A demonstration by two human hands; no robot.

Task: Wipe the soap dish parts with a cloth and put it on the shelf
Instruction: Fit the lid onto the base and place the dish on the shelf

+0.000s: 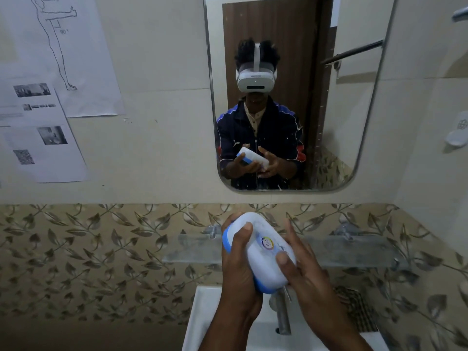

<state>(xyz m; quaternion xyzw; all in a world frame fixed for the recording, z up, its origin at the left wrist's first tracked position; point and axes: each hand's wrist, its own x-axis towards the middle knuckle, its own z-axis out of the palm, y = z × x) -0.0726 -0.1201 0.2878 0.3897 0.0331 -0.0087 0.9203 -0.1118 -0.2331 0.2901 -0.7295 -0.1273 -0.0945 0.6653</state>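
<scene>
Both hands are closed around the soap dish (258,252), which is held up in the air above the sink (202,315) and in front of the glass shelf (192,249) on the leaf-patterned wall. The left hand (239,269) clamps it from the left side and beneath, thumb pressed on the white lid near its upper end, so the weight sits in the palm. The right hand (301,272) grips the lower right end, thumb on top of the lid beside the round sticker, fingers curled beneath. That two-sided hold looks suited either to prising the white lid from the blue base or to steadying the closed dish before setting it down (I cannot tell which from this view). The dish is tilted, its long axis running from upper left to lower right, with the blue rim showing along the left edge and the bottom corner. A checked cloth (354,307) lies at the right edge of the sink, well apart from both hands, so no wiping is under way at this moment. The tap (282,315) stands directly under the dish. With the shelf bare just behind the hands, placing would call for only a short forward reach.
</scene>
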